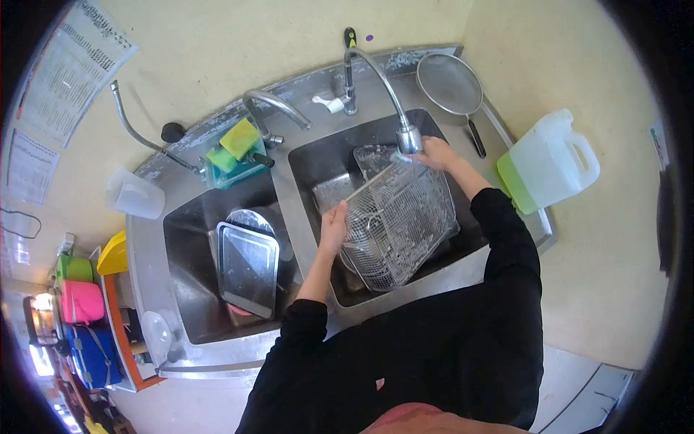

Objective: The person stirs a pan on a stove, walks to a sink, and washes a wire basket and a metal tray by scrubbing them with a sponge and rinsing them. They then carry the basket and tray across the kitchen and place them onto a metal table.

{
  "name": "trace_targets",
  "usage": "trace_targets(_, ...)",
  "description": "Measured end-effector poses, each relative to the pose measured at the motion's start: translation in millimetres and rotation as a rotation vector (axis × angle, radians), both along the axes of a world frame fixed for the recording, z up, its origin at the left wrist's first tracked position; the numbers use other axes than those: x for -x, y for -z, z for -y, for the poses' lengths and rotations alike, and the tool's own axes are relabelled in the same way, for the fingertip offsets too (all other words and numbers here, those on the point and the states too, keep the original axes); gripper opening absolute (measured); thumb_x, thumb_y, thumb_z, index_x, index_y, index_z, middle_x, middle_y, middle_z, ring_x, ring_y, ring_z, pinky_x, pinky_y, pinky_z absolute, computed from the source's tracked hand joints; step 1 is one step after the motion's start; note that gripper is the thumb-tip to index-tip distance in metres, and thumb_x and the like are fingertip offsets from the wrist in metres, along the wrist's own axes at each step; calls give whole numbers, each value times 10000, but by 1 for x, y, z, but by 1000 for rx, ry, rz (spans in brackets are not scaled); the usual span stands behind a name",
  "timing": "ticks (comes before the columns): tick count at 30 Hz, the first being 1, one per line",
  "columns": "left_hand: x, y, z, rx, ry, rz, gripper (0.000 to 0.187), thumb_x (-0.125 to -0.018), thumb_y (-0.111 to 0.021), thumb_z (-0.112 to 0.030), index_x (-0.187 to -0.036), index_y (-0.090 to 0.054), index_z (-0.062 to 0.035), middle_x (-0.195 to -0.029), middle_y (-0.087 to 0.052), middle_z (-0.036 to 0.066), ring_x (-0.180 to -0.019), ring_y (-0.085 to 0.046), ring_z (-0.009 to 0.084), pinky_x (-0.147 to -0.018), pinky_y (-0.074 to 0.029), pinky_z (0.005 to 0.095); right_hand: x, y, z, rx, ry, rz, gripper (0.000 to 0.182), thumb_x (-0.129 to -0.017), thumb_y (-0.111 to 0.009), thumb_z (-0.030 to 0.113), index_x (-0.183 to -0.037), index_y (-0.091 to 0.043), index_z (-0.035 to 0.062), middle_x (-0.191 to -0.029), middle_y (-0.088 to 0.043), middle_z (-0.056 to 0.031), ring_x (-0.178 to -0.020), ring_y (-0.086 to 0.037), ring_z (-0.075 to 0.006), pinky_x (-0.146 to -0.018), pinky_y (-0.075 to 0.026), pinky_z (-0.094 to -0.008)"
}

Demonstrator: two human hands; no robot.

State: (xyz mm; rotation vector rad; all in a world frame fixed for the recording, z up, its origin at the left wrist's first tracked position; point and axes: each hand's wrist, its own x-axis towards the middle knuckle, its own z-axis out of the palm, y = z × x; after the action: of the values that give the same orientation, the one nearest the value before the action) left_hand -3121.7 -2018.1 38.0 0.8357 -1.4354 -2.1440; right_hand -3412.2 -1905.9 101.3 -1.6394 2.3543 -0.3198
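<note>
Left hand (334, 230) is pinching the rim of a wire basket (408, 224), and the right hand (435, 153) is gripping its far corner, just beside the tap head (410, 139). The basket is sitting in the right sink (307, 166). If the wire is slippery, it could be dropping or bumping the tap head, which is hanging in the way. A tray (249, 271) is lying in the left sink (189, 289); a jug (553, 163) is standing near the right sleeve (510, 231).
</note>
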Motion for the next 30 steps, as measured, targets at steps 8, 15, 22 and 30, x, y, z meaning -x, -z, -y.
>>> trace_targets(8,-1,-13,-4,16,41,42,379,-907,-448,-337,-620,-463,-90,-467,-392,-38,-351,-345,61,-332,-277,224,-62,-15,7,-41,-60,61,477,-797,-479,542,-1152,-545,230,-1071,-544,-184,-893,-573,-336,-791,-443,-410)
trace_targets(15,1,2,5,-26,17,2,360,-905,-456,-330,-634,-490,-96,-476,-391,-55,-368,-333,43,-344,-239,217,-9,28,-25,225,260,-187,403,-786,-531,454,-952,-630,100,-868,-590,-208,-765,-586,-348,-695,-465,-413)
trace_targets(22,-15,-2,17,-55,42,57,373,-887,-483,-351,-616,-503,-95,-471,-421,-43,-349,-330,51,-333,-231,217,-34,18,-48,264,369,-62,444,-809,-524,453,-1103,-583,125,-851,-577,-204,-807,-572,-330,-734,-454,-379)
trace_targets(30,-44,-18,50,-149,47,87,377,-885,-481,-351,-605,-501,-99,-456,-415,-44,-321,-343,52,-298,-239,204,6,130,-80,441,904,1122,659,-799,-514,538,-1243,-426,58,-1027,-558,-188,-914,-568,-255,-753,-474,-351)
